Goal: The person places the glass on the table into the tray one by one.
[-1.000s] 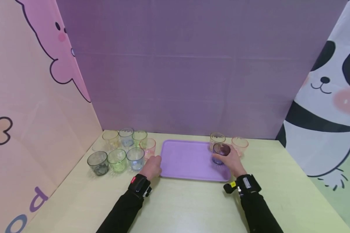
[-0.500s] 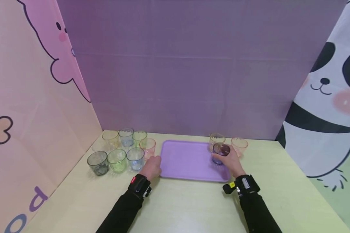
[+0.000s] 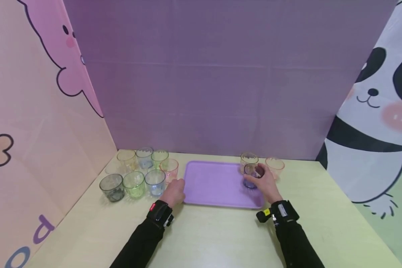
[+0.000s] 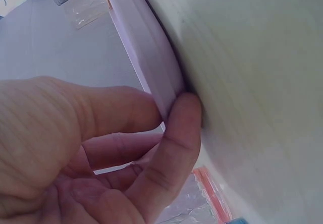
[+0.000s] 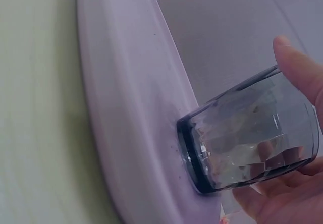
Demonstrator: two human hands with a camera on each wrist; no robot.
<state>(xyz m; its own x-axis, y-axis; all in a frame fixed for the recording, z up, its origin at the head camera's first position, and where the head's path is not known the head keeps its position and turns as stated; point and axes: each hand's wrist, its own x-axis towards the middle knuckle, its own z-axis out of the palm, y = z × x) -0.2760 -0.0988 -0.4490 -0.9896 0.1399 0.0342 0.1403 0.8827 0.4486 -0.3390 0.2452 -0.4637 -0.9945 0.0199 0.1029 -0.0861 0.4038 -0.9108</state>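
Observation:
A purple tray (image 3: 217,184) lies on the table. My left hand (image 3: 173,192) is at its front left corner; in the left wrist view, thumb and a finger pinch the tray's rim (image 4: 146,52). A dark, smoky glass (image 3: 250,181) stands upright on the tray's right part. My right hand (image 3: 266,183) has thumb and fingers around its upper part, and the right wrist view shows the glass's thick base (image 5: 194,158) on the tray. Behind it is a yellowish glass (image 3: 249,159). A pink-rimmed glass (image 3: 277,165) stands beyond the right hand.
Several tinted glasses are grouped left of the tray, among them a pink one (image 3: 169,169), a blue one (image 3: 156,182), a green one (image 3: 134,184) and a dark grey one (image 3: 112,188). A purple backdrop (image 3: 194,93) rises behind the table (image 3: 217,238).
The right hand's fingers have shifted slightly at the rim of the dark glass. The left hand, tray and other glasses look the same.

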